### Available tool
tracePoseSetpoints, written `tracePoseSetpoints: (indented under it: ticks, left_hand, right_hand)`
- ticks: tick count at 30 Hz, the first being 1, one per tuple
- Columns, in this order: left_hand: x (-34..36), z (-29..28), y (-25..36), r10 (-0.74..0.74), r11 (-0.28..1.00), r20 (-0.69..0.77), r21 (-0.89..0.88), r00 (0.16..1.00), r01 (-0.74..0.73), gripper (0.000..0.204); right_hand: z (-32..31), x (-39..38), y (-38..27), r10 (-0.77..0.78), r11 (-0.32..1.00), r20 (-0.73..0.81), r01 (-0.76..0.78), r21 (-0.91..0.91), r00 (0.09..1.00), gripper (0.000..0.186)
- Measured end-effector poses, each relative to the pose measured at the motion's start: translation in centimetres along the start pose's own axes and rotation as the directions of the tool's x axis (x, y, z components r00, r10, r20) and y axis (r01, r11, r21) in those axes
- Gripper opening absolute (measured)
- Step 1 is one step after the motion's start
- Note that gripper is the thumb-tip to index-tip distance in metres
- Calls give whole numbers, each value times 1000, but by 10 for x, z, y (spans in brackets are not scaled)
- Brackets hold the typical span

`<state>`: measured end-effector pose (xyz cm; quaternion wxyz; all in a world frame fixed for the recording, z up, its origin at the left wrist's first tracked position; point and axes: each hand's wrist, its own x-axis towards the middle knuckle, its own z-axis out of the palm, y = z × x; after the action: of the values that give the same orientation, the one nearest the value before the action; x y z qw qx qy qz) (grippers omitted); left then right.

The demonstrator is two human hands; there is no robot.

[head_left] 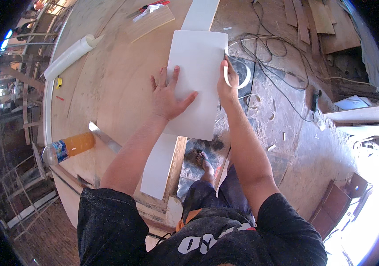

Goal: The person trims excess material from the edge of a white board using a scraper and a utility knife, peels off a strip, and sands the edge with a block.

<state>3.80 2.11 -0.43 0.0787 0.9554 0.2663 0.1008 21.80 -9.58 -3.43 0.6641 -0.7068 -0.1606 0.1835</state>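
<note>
Closed about a curled white strip, the right hand sits against the right edge of the white panel, forearm reaching nearly straight. Opposite, the left hand spreads flat, digits apart, thumb and index finger on the panel, which lies along the workbench's right side.

A roll of white sheeting lies along the left side of the table, with a yellow tape measure just beside its lower end. Nearer the front stand a plastic bottle of orange liquid and a partly hidden metal strip. A wooden board rests toward the far edge. On the right, a tangled dark cable crosses the dusty floor, near scrap boards; a brown cabinet sits farther off.
</note>
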Motion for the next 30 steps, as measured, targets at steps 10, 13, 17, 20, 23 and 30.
tracePoseSetpoints:
  ticks: [10,13,17,20,23,30]
  left_hand:
    - [1,-3,5,-20,996,-2,-84,1000,19,105]
    - [2,0,5,-15,997,-11,-73,1000,14,105]
    - [2,2,5,-26,998,-6,-51,1000,25,104]
    - [-1,-4,3,-25,998,-35,-63,999,23,103]
    - [2,-9,6,-32,999,15,-17,999,32,100]
    - [9,-32,7,-318,948,77,26,945,317,95]
  right_hand:
    - [-4,111,16,130,973,19,-124,-193,991,62]
    - [-29,112,4,324,939,66,-329,95,944,58]
    - [-52,25,15,389,913,137,-401,77,911,47]
    - [-36,-21,-9,391,889,183,-422,180,902,43]
    - [-30,-37,-12,386,877,117,-404,262,915,43]
    - [6,-122,-26,577,762,-15,-531,371,817,48]
